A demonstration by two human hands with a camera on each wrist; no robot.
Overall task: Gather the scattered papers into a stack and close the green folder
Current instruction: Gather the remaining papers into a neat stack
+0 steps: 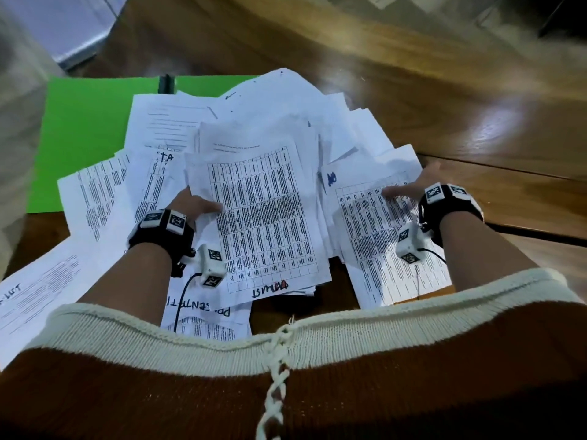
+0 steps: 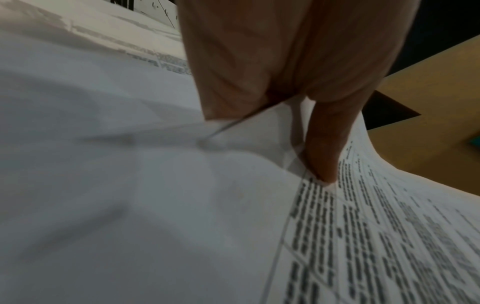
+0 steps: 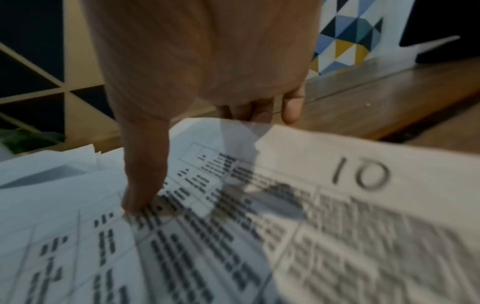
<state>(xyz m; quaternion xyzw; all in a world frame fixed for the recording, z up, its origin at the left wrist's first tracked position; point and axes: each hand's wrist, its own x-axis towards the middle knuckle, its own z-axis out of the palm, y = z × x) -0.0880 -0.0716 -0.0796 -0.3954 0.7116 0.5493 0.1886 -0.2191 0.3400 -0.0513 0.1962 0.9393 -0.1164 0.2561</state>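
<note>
Wooden worktop point(image 1: 413, 90) fills the head view, and your green folder point(image 1: 85, 128) lies open on it at the far left, with its far right part covered by loose papers point(image 1: 254, 106). More sheets spread toward you on the left and in front of your body. Your left hand point(image 1: 193, 204) grips the left edge of a bundle of table-printed sheets point(image 1: 263, 217), thumb on top, fingers hidden beneath. Your right hand point(image 1: 409, 188) grips the far right edge of a separate table-printed sheet point(image 1: 381, 233) lying just right of the bundle, thumb on the printed face. Both wrists carry black straps with white marker blocks. Left wrist view: your left hand point(image 2: 285, 61) presses its thumb point(image 2: 324, 148) onto the printed bundle point(image 2: 363, 236), whose edge curls upward; the other fingers are out of sight under the paper. Right wrist view: your right hand point(image 3: 202, 61) pinches the sheet point(image 3: 233, 236), with the thumb point(image 3: 142, 168) on top and fingertips point(image 3: 292, 107) showing past its far edge; a handwritten "10" point(image 3: 361, 174) marks the margin. A triangle-patterned panel point(image 3: 348, 35) stands behind the worktop point(image 3: 389, 98).
</note>
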